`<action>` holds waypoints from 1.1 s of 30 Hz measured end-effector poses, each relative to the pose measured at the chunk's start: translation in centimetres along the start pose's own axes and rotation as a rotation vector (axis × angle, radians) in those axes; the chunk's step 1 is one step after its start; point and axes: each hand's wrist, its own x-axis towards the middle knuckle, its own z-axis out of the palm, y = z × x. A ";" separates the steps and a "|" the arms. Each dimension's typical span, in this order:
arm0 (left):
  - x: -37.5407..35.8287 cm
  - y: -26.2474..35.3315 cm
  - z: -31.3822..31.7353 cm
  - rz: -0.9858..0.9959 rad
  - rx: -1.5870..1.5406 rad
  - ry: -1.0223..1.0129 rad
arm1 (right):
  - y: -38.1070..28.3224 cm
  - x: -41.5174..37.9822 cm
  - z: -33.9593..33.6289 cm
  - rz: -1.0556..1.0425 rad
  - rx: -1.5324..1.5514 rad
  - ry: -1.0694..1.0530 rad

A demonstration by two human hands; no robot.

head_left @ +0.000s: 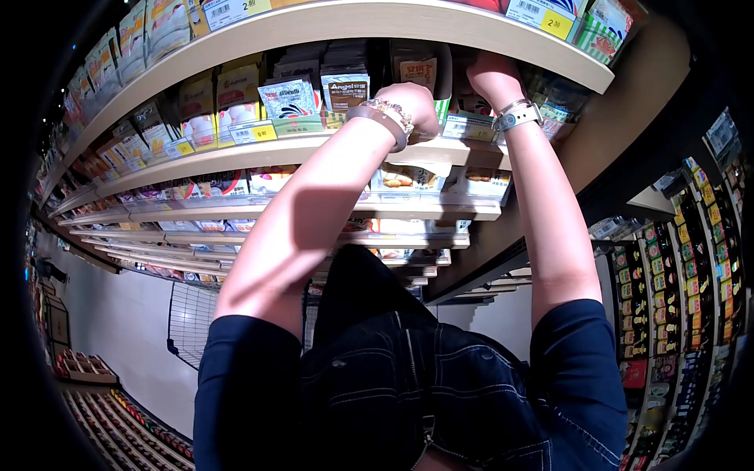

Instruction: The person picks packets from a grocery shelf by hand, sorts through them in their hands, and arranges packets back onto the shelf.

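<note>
My left hand, with beaded bracelets at the wrist, is at the front edge of the second shelf. Its fingers are curled, and what they grip, if anything, is hidden. Right behind it stands a display box with a brown packet inside. My right hand, with a watch on the wrist, reaches under the upper shelf board into the shadow. Its fingers are out of sight among the goods. To the left of my left hand are brown Angel packets and a blue-white packet.
The upper shelf board curves over both hands, with price tags along it. Lower shelves hold more packets. A side panel closes the bay at right. A wire shopping cart stands at lower left, and stocked racks at far right.
</note>
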 end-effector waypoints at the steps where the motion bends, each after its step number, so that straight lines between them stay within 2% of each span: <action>1: -0.1 0.1 -0.1 -0.007 -0.005 -0.001 | 0.6 0.1 0.3 0.006 -0.027 -0.040; 5: 0.1 -0.2 0.2 0.008 -0.010 0.022 | 2.0 0.8 1.5 -0.089 -0.193 -0.220; 9: -0.2 -0.3 0.2 0.000 -0.027 0.050 | 2.9 2.8 2.8 -0.048 -0.131 -0.382; 12: -0.6 -0.3 0.2 -0.006 -0.043 0.044 | 3.7 3.5 3.4 -0.233 -0.098 -0.518; 15: -1.4 -0.3 -0.1 -0.007 -0.056 0.057 | 2.2 2.5 1.3 -0.224 -0.080 -0.552; 18: -1.5 -0.4 0.1 -0.006 -0.051 0.087 | 3.1 2.7 1.8 -0.065 0.151 -0.582; 24: -2.3 0.0 0.0 -0.027 -0.053 0.108 | 3.5 1.6 2.0 -0.026 0.398 -0.502; 27: -2.8 0.1 0.1 -0.028 -0.051 0.133 | 3.4 1.0 2.5 0.112 0.286 -0.429; 28: -2.9 0.1 0.2 -0.026 -0.055 0.160 | 3.3 0.7 2.9 0.134 0.227 -0.337; 31: -3.2 0.2 0.5 -0.023 -0.059 0.225 | 3.7 0.7 3.5 0.112 0.317 -0.265; 33: -3.3 0.1 0.7 -0.021 -0.062 0.246 | 3.1 -0.2 3.3 0.146 0.534 -0.110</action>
